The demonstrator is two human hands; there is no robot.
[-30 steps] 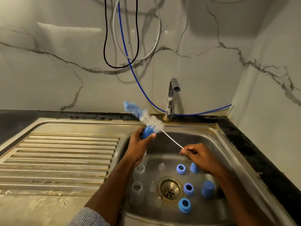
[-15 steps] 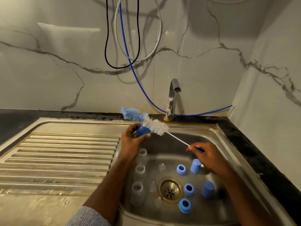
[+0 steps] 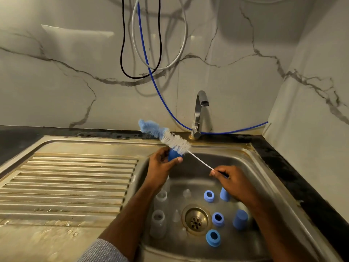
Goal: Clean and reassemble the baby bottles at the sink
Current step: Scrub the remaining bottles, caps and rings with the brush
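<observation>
Brush head now tilted lower-right versus before | left hand (image 3: 160, 167) grips blue cap (image 3: 173, 155) above sink (image 3: 251, 178) | bottle brush (image 3: 174, 141) bristles touch cap | right hand (image 3: 232, 183) pinches brush's wire handle.

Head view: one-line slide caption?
Left hand holds a blue bottle part over the sink while right hand works a bottle brush on it.
</observation>
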